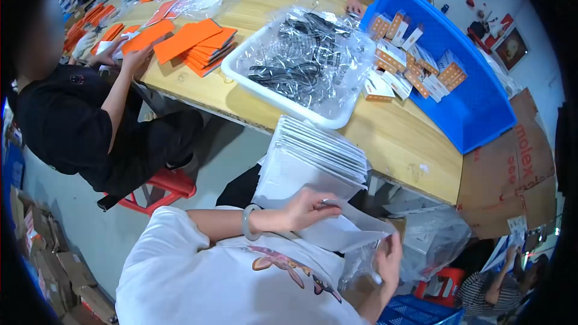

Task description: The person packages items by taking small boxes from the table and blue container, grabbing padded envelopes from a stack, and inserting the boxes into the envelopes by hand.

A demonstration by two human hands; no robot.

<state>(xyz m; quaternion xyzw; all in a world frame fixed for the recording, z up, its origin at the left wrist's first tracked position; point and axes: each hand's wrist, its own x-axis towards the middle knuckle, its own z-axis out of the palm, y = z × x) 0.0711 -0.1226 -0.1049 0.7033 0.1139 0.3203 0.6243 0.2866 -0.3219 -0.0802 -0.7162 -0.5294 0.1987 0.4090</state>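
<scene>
My left hand, with a pale bangle at the wrist, pinches the upper edge of a thin white folded paper piece. At the right end of that piece, my right hand has its fingers closed on the edge. The paper is bent and held partly spread between both hands, above my lap. Just beyond it leans a thick stack of similar white flat pieces, resting on my lap against the table edge. A clear plastic bag hangs beside my right hand.
A white tub of bagged black cables stands on the wooden table. Orange-and-white small boxes lie in and before a tilted blue bin. A co-worker at left handles orange envelopes; another person's hand is across.
</scene>
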